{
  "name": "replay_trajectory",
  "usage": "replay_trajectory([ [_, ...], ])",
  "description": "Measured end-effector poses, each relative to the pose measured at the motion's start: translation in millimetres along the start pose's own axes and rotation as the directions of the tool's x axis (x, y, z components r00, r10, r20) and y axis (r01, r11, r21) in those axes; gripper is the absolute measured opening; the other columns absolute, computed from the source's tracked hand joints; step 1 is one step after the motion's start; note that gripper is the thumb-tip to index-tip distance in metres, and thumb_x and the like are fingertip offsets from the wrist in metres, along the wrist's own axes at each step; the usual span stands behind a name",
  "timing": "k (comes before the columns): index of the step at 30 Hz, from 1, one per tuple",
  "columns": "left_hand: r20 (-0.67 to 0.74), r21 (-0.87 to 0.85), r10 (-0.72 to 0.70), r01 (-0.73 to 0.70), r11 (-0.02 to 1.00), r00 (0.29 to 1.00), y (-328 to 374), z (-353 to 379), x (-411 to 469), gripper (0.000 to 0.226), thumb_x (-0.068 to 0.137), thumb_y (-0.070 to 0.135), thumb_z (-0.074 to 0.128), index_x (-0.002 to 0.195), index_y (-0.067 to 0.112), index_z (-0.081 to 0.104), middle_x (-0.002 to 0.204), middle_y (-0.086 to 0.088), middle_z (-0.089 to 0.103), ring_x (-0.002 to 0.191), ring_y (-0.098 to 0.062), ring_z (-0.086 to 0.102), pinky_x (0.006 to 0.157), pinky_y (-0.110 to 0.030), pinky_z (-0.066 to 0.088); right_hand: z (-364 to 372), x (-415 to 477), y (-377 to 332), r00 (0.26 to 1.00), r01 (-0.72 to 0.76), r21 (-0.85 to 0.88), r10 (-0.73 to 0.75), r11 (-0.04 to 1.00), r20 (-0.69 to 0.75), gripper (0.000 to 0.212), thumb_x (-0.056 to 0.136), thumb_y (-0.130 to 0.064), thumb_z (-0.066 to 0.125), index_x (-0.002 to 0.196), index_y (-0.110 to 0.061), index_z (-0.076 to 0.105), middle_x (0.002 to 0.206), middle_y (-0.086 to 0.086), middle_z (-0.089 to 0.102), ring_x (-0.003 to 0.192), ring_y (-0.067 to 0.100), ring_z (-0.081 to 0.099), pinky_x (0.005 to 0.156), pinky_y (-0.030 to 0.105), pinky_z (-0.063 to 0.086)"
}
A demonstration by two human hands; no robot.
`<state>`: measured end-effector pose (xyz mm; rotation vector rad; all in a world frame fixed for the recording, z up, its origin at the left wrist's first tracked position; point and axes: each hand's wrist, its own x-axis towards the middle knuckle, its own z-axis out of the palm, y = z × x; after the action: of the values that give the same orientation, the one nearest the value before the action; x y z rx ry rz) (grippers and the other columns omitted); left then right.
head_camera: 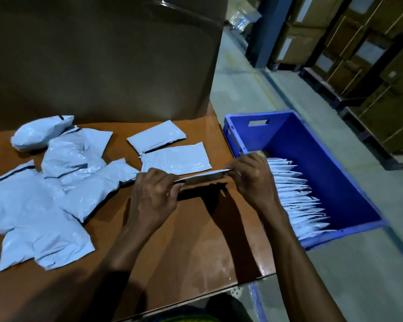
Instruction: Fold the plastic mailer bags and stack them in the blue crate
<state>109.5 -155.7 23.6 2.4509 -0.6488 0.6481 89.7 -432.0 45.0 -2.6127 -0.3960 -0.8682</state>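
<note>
Folded mailer bag, held edge-on above the table's right edge, beside the blue crate. Your left grip and right grip pinch its two ends. Judged light, limp and slick: hold the creased ends or it springs open.

Pale mailer bag held edge-on above the table; loose bags heaped at left (two folded ones beyond); folded row standing in blue crate.
</note>
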Motion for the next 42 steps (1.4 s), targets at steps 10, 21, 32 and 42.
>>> replay_trajectory([
  [10, -0.074, -0.076, 0.233, -0.239, 0.968, 0.970, 81.3, 78.2, 134.7, 0.019, 0.093, 0.024, 0.063, 0.094, 0.010, 0.075, 0.089, -0.006, 0.072, 0.090, -0.032, 0.063, 0.075, -0.039, 0.042, -70.0, 22.4, 148.0, 0.984, -0.070, 0.012, 0.071, 0.997, -0.163, 0.010, 0.096, -0.018, 0.075, 0.105, -0.019, 0.081, 0.098, -0.002, 0.073, 0.091, 0.029, 0.065, 0.079, 0.044, 0.047],
  [21, 0.015, 0.040, 0.338, -0.338, 0.940, 0.941, 136.3, 228.3, 243.3, 0.006, 0.086, 0.017, 0.072, 0.088, 0.011, 0.072, 0.084, -0.007, 0.068, 0.089, -0.033, 0.060, 0.075, -0.041, 0.043, -77.9, 36.5, 319.8, 0.980, -0.186, -0.147, 0.193, 0.971, 0.037, 0.029, 0.073, -0.012, 0.061, 0.097, -0.013, 0.077, 0.096, 0.008, 0.072, 0.089, 0.040, 0.061, 0.074, 0.047, 0.050],
  [32, 0.748, 0.441, -0.231, -0.206, 0.873, 0.622, 155.9, 329.5, 238.6, 0.026, 0.096, 0.015, 0.058, 0.121, 0.019, 0.061, 0.123, -0.008, 0.065, 0.118, -0.030, 0.063, 0.091, -0.036, 0.047, 43.4, -2.0, 366.2, 0.901, -0.306, -0.057, 0.308, 0.950, 0.306, 0.022, 0.076, -0.002, 0.076, 0.097, -0.010, 0.075, 0.092, 0.008, 0.069, 0.091, 0.035, 0.060, 0.060, 0.040, 0.051],
  [42, 0.868, 0.245, -0.339, 0.279, 0.928, 0.364, 124.7, 371.4, 231.1, 0.047, 0.085, 0.028, 0.067, 0.131, 0.029, 0.066, 0.140, 0.001, 0.063, 0.129, -0.024, 0.058, 0.104, -0.030, 0.047, 62.8, -6.0, 386.0, 0.712, -0.407, -0.033, 0.340, 0.913, 0.614, 0.023, 0.085, -0.009, 0.075, 0.108, -0.009, 0.075, 0.108, 0.013, 0.076, 0.102, 0.039, 0.064, 0.079, 0.043, 0.054],
])
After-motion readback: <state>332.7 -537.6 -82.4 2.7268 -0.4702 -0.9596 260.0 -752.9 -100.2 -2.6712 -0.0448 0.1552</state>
